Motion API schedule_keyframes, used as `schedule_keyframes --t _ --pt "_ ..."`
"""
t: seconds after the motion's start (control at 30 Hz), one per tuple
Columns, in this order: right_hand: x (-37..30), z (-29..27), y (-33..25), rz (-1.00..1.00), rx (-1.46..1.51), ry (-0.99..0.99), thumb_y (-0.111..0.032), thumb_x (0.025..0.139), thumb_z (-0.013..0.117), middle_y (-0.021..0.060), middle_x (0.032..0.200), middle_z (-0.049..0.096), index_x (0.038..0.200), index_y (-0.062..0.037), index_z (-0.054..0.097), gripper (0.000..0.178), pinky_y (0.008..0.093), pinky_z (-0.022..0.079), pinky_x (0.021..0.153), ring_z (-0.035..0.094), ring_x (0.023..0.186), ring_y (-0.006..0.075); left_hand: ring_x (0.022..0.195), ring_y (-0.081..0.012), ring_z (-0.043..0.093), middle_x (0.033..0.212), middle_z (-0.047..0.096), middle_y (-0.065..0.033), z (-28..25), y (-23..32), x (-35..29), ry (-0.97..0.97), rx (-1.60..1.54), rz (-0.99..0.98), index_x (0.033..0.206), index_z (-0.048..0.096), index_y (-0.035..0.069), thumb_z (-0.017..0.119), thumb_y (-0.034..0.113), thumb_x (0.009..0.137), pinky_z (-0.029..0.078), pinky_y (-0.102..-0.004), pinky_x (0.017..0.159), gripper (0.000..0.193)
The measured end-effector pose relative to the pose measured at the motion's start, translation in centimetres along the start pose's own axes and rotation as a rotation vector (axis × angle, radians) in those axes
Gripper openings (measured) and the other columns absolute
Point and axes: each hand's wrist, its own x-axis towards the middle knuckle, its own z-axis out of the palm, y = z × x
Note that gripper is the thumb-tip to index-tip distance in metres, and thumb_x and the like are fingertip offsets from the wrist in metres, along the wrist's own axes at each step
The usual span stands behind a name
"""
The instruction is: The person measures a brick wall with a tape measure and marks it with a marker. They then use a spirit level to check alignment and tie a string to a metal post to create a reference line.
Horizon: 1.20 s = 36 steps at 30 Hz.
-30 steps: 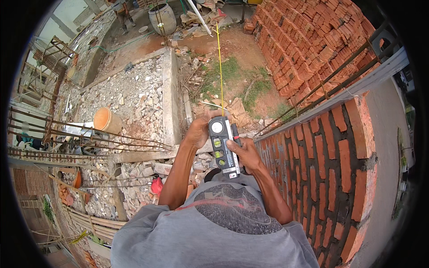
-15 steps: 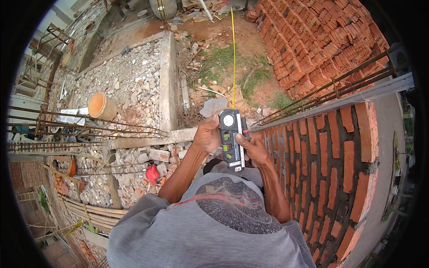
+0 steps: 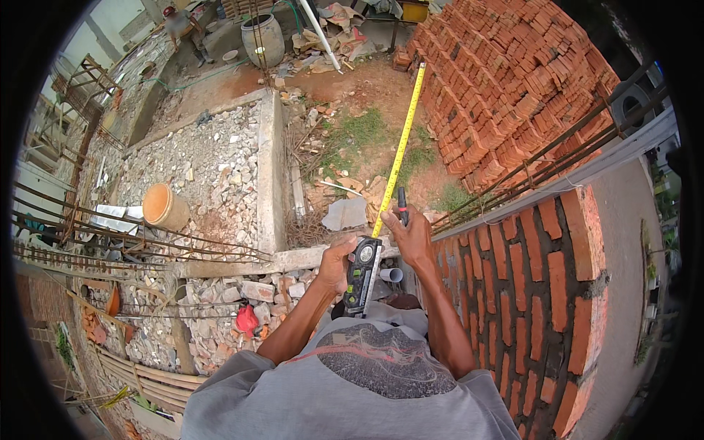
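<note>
My left hand (image 3: 334, 265) is closed round the side of a black tape measure (image 3: 359, 277) with a round label and green level vials, held close to my shirt. Its yellow blade (image 3: 402, 147) runs out away from me, leaning right, with its free end in the air near the brick stack. In my right hand (image 3: 412, 238) is a black marker (image 3: 402, 205) with a red band, pointing away from me. The right thumb touches the blade just beyond the tape measure's mouth.
A mortared brick wall (image 3: 524, 293) rises close on my right. Beyond it is a large brick stack (image 3: 506, 88). Rusty rebar (image 3: 543, 165) juts out at both sides. An orange bucket (image 3: 165, 207) stands on rubble at left. Another person (image 3: 187, 33) is at the far left.
The tape measure has come nearer my body and tilted, its blade swinging right. My right hand has moved off its body forward to the blade, the marker still in it.
</note>
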Motion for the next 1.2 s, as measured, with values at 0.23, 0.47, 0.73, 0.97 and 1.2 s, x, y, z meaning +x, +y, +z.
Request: schedule_keyframes --t 0.23,0.47,0.73,0.97,1.2 --pt "1.4 2.0 -0.2 0.196 0.171 -0.081 -0.018 0.087 0.069 0.0063 0.055 0.055 0.071 0.0023 0.06 0.027 0.0383 0.043 0.051 0.052 0.051 0.0168 0.068 -0.0197 0.068 0.079 0.066 -0.0093 -0.2 -1.2 -1.0 0.162 0.101 0.037 0.089 0.06 0.002 0.058 0.015 0.088 0.061 -0.0371 0.061 0.013" --pt "-1.1 3.4 1.4 0.191 0.313 -0.083 -0.02 0.086 0.072 -0.0009 0.054 0.053 0.073 0.0014 0.067 0.025 0.03 0.036 0.045 0.047 0.05 0.007 0.062 -0.0201 0.066 0.075 0.064 -0.0091 -2.0 -2.3 0.1 0.271 0.111 0.054 0.085 0.06 0.002 0.058 0.016 0.087 0.059 -0.0371 0.055 0.014" --pt "-2.1 2.8 2.5 0.283 0.351 -0.019 -0.023 0.085 0.074 -0.0021 0.054 0.046 0.069 0.0 0.064 0.03 0.0336 0.033 0.047 0.039 0.052 0.0085 0.061 -0.0228 0.068 0.077 0.068 -0.0115 -1.2 -2.3 0.7 0.284 0.113 0.002 0.088 0.061 0.001 0.059 0.017 0.087 0.061 -0.0394 0.055 0.015" --pt "-1.9 -1.8 0.6 0.216 -0.143 -0.384 -0.032 0.087 0.075 0.0138 0.058 0.057 0.084 0.006 0.068 0.039 0.0409 0.045 0.057 0.055 0.054 0.023 0.06 -0.0231 0.067 0.078 0.069 -0.012 -0.7 -1.5 0.0 0.281 0.034 -0.119 0.094 0.066 -0.002 0.061 0.017 0.085 0.06 -0.0396 0.055 0.021" --pt "-3.8 -3.4 -0.6 0.142 0.411 -0.344 -0.033 0.099 0.062 0.0052 0.078 0.06 0.112 0.0042 0.061 0.039 0.0324 0.045 0.057 0.053 0.066 0.0127 0.07 -0.0184 0.068 0.091 0.069 -0.0115 -1.3 -0.6 -0.8 0.078 0.028 -0.025 0.115 0.06 -0.003 0.067 0.023 0.087 0.061 -0.0349 0.064 0.039"
